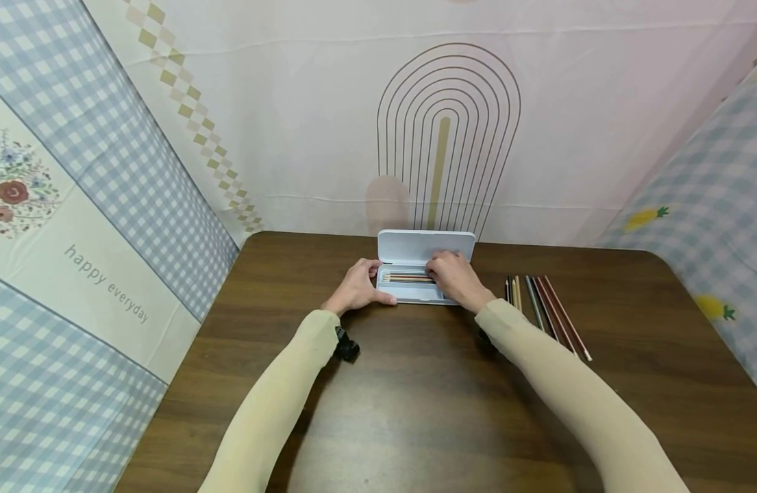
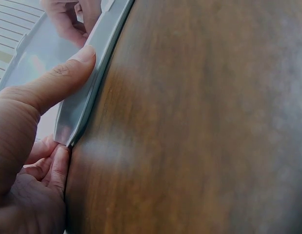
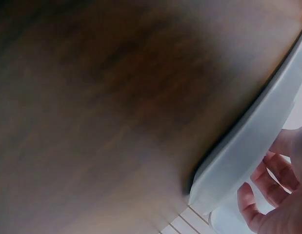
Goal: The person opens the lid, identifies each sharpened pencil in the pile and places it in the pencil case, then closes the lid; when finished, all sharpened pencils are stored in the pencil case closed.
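Observation:
A pale pencil case (image 1: 415, 293) stands with its lid (image 1: 409, 245) raised near the back edge of the table. Several pencils (image 1: 403, 277) lie lengthwise in its upper compartment. My left hand (image 1: 358, 286) grips the case's left end, the thumb along the front edge and the fingers around the corner, as the left wrist view also shows. Over the right part of the case, my right hand (image 1: 455, 277) reaches inside with bent fingers (image 3: 270, 187), right at the pencils' right ends. What its fingertips hold there is hidden, so I cannot tell.
To the right of the case, several loose pencils (image 1: 560, 311) in dark, natural and reddish tones lie on the brown wooden table (image 1: 390, 404), partly behind my right sleeve. A printed cloth (image 1: 316, 123) hangs right behind the table's back edge.

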Demonstrator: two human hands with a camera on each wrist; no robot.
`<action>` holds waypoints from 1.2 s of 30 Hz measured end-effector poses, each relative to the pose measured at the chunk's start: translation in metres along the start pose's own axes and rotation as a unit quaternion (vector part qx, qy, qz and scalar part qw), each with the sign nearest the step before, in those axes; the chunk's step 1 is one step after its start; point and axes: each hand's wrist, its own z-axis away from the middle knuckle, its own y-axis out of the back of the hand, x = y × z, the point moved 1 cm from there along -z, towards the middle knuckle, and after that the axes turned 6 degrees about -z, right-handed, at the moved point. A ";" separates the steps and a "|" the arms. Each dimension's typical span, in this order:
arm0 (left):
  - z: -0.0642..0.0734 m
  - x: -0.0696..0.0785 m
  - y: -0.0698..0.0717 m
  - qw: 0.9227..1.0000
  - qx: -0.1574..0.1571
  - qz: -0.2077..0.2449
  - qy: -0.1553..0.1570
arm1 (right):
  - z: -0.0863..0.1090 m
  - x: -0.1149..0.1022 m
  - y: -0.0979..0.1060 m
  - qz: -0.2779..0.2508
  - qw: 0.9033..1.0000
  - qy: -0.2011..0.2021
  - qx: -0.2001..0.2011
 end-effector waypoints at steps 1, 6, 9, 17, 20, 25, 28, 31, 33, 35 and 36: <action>0.000 0.000 0.000 1.000 0.000 0.000 -0.001 | 0.000 0.000 0.000 0.003 1.000 0.001 -0.002; 0.000 0.001 0.000 1.000 0.000 -0.003 0.002 | -0.001 -0.001 -0.002 0.026 1.000 0.014 -0.003; 0.000 0.001 0.000 1.000 0.001 -0.003 0.003 | 0.000 -0.002 -0.003 0.039 0.999 0.021 0.003; 0.000 0.000 -0.001 1.000 0.001 -0.006 0.003 | 0.000 -0.003 -0.003 0.039 0.999 0.024 0.008; 0.000 0.000 -0.001 1.000 0.001 -0.007 0.004 | 0.000 -0.002 -0.003 0.038 0.999 0.026 0.008; 0.000 0.001 -0.001 1.000 0.001 -0.009 0.006 | 0.000 -0.002 -0.002 0.036 0.999 0.033 0.008; 0.000 0.002 -0.001 1.000 0.001 -0.008 0.008 | 0.001 -0.002 -0.002 0.034 0.999 0.038 0.009; 0.000 0.002 -0.001 1.000 0.002 -0.010 0.011 | 0.001 -0.002 -0.002 0.030 0.999 0.038 0.008; 0.000 0.002 -0.001 1.000 0.002 -0.011 0.014 | 0.002 -0.002 -0.001 0.027 0.999 0.035 0.006; 0.000 0.003 -0.001 1.000 0.002 -0.011 0.016 | 0.002 -0.002 -0.001 0.024 0.999 0.033 0.004; 0.000 0.003 -0.001 1.000 0.002 -0.011 0.016 | 0.003 -0.003 -0.001 0.024 0.999 0.033 0.005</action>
